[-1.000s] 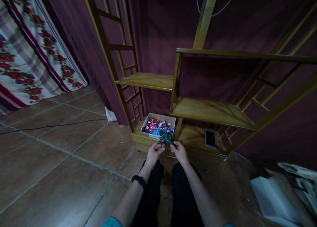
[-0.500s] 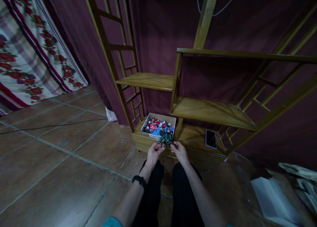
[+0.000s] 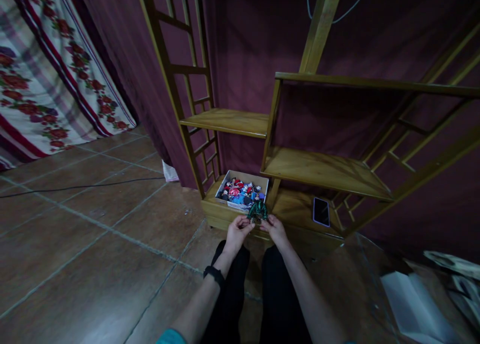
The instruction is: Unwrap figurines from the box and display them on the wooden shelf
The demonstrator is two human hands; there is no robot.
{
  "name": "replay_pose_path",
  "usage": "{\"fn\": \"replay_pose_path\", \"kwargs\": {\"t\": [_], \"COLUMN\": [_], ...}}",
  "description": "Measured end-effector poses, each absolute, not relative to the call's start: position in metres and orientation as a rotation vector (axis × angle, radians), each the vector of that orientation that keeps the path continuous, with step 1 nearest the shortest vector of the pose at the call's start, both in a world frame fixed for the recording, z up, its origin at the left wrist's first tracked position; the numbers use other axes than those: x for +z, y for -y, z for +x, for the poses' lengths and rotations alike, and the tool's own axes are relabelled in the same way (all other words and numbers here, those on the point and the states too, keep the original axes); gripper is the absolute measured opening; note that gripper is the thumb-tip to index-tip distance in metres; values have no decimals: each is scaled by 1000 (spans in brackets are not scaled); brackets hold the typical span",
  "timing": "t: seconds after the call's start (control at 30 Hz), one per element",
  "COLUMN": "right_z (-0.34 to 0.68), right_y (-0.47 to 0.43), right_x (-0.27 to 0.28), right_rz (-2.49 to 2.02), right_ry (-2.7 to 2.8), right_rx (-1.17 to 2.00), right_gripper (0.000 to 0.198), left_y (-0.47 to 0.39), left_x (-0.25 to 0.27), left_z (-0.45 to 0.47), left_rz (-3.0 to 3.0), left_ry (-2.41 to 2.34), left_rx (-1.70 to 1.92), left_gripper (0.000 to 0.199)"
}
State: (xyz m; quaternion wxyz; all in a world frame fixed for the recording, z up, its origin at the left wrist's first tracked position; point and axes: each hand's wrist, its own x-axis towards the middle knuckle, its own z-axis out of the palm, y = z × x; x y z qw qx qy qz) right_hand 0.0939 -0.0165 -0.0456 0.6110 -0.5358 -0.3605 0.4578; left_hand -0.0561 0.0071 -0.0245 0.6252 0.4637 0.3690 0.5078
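Observation:
A small dark green figurine [image 3: 257, 210], shiny and too small to make out in detail, is held up between my two hands. My left hand [image 3: 238, 230] pinches its left side, fingers closed. From the right, my right hand [image 3: 275, 229] grips the other side with thumb and fingertips. Just beyond the hands, a white cardboard box [image 3: 250, 178] sits on the bottom shelf. Several small figurines [image 3: 240, 190] in red, blue, white and black lie jumbled inside it. The green piece hides part of the box's front right corner.
A wooden shelf unit [image 3: 236, 121] rises in front of me, with an upper right shelf [image 3: 324, 169] jutting out. A phone [image 3: 321, 212] lies on the bottom shelf at right. Pale folded material [image 3: 416, 304] is on the floor at lower right; a black cable [image 3: 86, 186] crosses the tiles at left.
The green figurine has been turned between my hands and now looks more upright and compact. Both hands keep hold of it. The whole view has shifted slightly.

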Motion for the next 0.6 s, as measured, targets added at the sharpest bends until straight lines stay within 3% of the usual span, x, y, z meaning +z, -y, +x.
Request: {"fn": "replay_pose_path", "kwargs": {"t": [0.33, 0.6], "right_z": [97, 101], "right_y": [18, 22], "right_x": [-38, -44], "right_rz": [-1246, -1191], "right_ry": [742, 763], "right_rx": [1144, 1211], "right_gripper": [44, 46], "left_y": [4, 16], "left_x": [-20, -21], "left_z": [-53, -58], "left_rz": [1253, 1826], "left_ry": [-826, -1057], "left_rx": [1107, 1168], "left_gripper": [32, 27]}}
